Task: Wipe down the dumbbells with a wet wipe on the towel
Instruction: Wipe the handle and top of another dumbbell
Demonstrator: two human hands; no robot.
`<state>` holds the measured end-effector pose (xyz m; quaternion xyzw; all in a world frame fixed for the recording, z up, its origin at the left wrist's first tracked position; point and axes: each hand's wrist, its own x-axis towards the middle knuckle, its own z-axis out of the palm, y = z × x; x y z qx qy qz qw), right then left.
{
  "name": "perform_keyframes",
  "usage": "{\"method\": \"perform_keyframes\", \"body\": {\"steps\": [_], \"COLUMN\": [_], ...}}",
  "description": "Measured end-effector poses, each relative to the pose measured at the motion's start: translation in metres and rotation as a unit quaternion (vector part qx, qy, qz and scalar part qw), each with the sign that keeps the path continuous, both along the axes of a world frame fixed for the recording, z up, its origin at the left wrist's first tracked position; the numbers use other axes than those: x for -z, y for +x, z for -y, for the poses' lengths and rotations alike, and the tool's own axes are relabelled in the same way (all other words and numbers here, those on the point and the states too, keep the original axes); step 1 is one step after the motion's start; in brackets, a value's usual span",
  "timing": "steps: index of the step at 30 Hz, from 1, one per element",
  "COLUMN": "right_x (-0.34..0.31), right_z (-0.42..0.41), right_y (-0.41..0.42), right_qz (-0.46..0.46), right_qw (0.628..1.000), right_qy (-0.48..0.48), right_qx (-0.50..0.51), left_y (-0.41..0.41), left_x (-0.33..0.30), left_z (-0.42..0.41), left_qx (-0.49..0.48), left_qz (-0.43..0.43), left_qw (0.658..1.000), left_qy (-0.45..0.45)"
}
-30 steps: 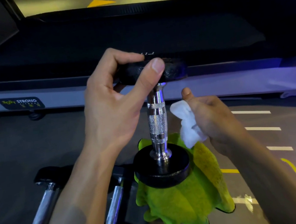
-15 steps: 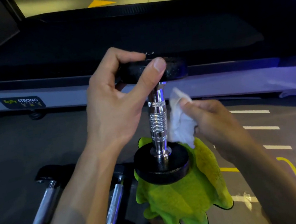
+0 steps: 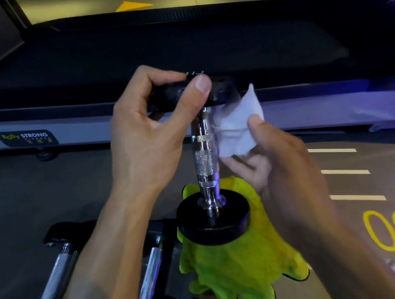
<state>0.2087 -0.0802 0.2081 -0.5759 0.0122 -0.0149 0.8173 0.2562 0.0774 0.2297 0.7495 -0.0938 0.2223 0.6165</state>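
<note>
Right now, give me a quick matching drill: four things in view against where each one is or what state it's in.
Things:
1. upright dumbbell
2. wet wipe
3. green towel
4. spare dumbbells

States:
A. lying flat on the floor, at the left
B. held in the right hand, against the upper handle
C. standing on end, top plate in the left hand grip
D. spread under the lower plate

Pairs: 1-C, 2-B, 3-D, 4-A
</note>
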Motion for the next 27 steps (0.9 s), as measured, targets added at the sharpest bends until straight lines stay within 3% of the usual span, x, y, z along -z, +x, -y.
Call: {"method": "perform_keyframes", "body": {"steps": [5, 7, 10, 14, 19, 23, 27], "right_x": [0.007, 0.009, 0.013, 0.013, 0.012, 0.007, -0.001], "right_z": [-0.028, -0.033, -0.038, -0.046, -0.047, -0.056, -0.061], "right_y": [-0.022, -0.018, -0.003, 0.016, 0.029, 0.025, 0.030], "right_qz": [0.031, 0.052, 0.099, 0.043, 0.017, 0.057, -0.005], "right_qw": [0.997, 0.996, 0.991, 0.992, 0.994, 0.985, 0.983], "right_qy": [-0.012, -0.065, -0.044, 0.005, -0.084, -0.128, -0.133], "right_qx": [-0.076, -0.015, 0.081, 0.116, 0.069, 0.105, 0.130], "left_y": [0.001, 0.000, -0.001, -0.003, -0.003, -0.006, -0.011], "left_x": [0.001, 0.001, 0.000, 0.000, 0.000, 0.000, -0.003], "left_z": [-0.001, -0.001, -0.001, 0.002, 0.001, 0.001, 0.003], "left_qx": [-0.010, -0.014, -0.014, -0.019, -0.030, -0.022, 0.001], "left_qz": [-0.008, -0.006, -0.005, 0.001, -0.005, -0.004, 0.001], "left_qw": [1.000, 1.000, 1.000, 1.000, 0.999, 1.000, 1.000], "left_qy": [-0.010, -0.009, -0.011, -0.008, -0.013, -0.004, -0.014]}}
